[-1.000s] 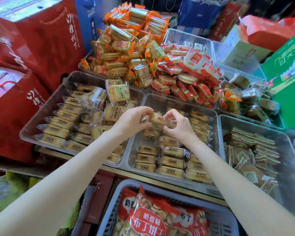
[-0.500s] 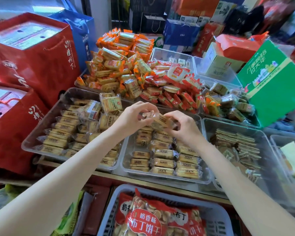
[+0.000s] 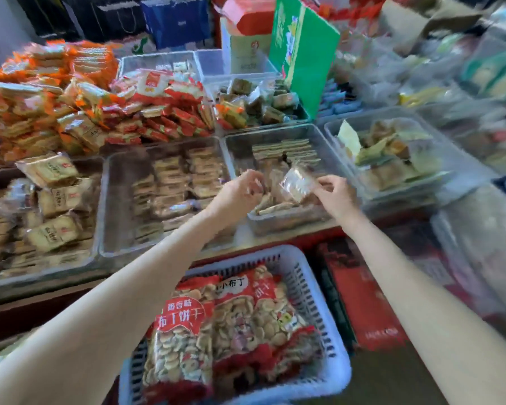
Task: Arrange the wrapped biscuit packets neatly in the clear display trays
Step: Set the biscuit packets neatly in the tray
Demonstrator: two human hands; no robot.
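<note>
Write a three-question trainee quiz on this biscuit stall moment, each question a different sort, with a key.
1. True or false: the right hand holds a clear-wrapped packet.
2. The white basket of red bags sits: A) behind the trays B) below the front trays C) on the green box.
3. Fill in: both hands work over a clear ___.

Key: 1 true; 2 B; 3 tray.

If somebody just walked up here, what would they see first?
Probably the white basket at the front, holding big red bags of round biscuits. Just behind it, the right hand pinches a clear wrapped packet over a clear tray, with the left hand beside it. At back left rises an orange packet heap.
</note>
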